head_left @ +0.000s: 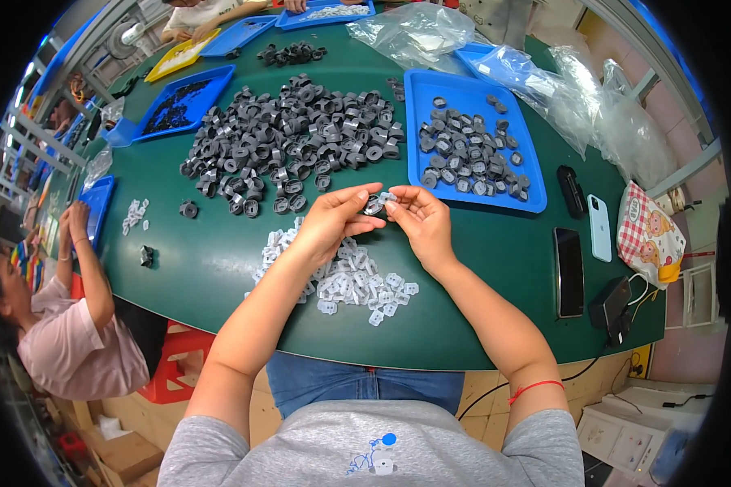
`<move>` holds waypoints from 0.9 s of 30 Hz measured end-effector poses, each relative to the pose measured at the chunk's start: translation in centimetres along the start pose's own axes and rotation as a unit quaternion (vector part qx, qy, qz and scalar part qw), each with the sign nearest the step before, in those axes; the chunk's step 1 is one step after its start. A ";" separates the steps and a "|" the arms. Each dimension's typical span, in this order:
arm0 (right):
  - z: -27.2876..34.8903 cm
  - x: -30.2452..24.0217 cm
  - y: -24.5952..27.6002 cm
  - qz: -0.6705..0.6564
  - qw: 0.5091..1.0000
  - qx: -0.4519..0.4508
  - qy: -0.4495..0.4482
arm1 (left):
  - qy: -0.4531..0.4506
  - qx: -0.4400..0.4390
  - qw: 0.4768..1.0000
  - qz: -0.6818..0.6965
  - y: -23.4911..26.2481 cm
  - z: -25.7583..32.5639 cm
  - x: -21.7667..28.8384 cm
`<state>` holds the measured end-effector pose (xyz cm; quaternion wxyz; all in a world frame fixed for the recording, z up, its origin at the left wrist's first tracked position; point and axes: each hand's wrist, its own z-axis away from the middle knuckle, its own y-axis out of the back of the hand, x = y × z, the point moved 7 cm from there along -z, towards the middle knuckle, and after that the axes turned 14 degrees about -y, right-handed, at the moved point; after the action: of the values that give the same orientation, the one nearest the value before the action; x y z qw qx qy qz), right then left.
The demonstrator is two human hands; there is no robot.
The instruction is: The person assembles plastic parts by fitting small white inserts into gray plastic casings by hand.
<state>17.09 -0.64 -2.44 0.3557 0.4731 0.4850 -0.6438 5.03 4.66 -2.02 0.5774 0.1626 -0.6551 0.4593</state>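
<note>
— What are the 2 hands holding?
— The left hand (330,221) pinches a grey ring part (373,204); the right hand (421,219) pinches a small white clip (387,196) against it, above the white pile (351,280) on the green table (211,260).

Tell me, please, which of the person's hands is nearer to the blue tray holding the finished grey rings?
The right hand is nearer: it sits just below-left of the blue tray. The left hand is farther left, over the pile of white pieces.
</note>
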 end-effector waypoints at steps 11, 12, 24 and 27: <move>0.2 -0.5 0.1 -0.017 1.000 0.004 0.014 | -0.002 -0.039 0.998 -0.058 0.5 -0.3 -0.5; 0.3 -0.5 0.2 -0.013 1.000 0.018 0.010 | -0.002 -0.012 0.998 -0.055 0.7 -0.3 -0.4; 0.5 0.0 -0.2 0.024 0.999 0.014 0.019 | -0.029 0.015 0.998 -0.060 0.8 -0.3 -0.3; 0.6 0.0 -0.1 0.027 0.999 0.026 0.012 | -0.021 0.016 0.999 -0.028 0.6 -0.2 -0.4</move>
<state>16.83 -1.15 -2.34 0.3550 0.5024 0.4594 -0.6407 4.87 4.99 -2.64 0.5739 0.1996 -0.6549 0.4493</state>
